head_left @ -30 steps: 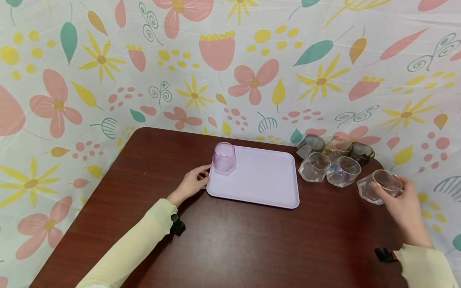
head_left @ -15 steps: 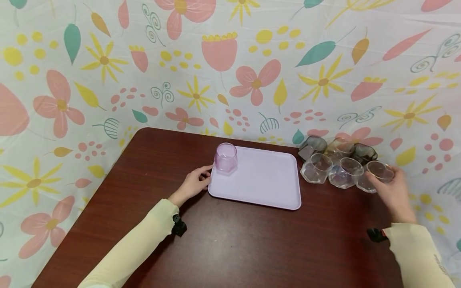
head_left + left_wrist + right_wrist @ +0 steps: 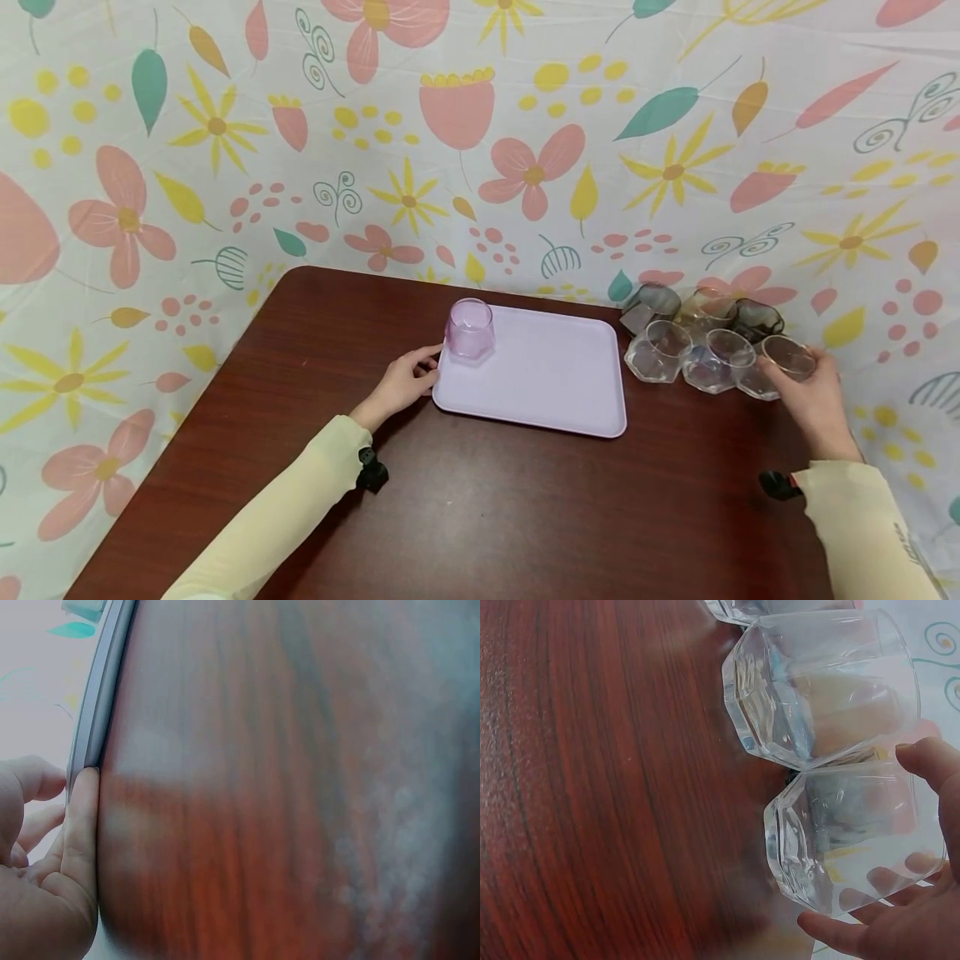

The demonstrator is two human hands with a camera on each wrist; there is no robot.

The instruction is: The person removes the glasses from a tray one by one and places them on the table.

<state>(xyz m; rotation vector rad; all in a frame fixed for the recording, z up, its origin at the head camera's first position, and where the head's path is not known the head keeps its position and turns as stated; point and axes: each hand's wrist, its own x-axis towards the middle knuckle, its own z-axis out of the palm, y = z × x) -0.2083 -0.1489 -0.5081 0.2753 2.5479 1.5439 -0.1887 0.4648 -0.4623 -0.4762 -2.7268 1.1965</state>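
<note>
At the right end of the front row of glasses, my right hand (image 3: 813, 398) grips a clear glass (image 3: 855, 832), thumb near the rim and fingers around the side. It stands upright with its faceted base beside another clear glass (image 3: 821, 686), the two sides meeting. A third clear glass (image 3: 658, 350) is further left in the row. My left hand (image 3: 405, 382) rests with its fingertips against the left rim of a lilac tray (image 3: 547, 367). Near the tray's back left corner stands a pink glass (image 3: 470, 329).
Behind the clear glasses are a grey glass (image 3: 651, 307), an amber-tinted glass (image 3: 705, 308) and a dark smoky glass (image 3: 757, 318), close to the flowered cloth (image 3: 525, 167) hanging behind. Everything stands on a dark brown wooden table (image 3: 487, 508).
My right hand has moved the clear glass left and back, from apart on the right to beside the front row. The left hand, tray and pink glass have stayed in place.
</note>
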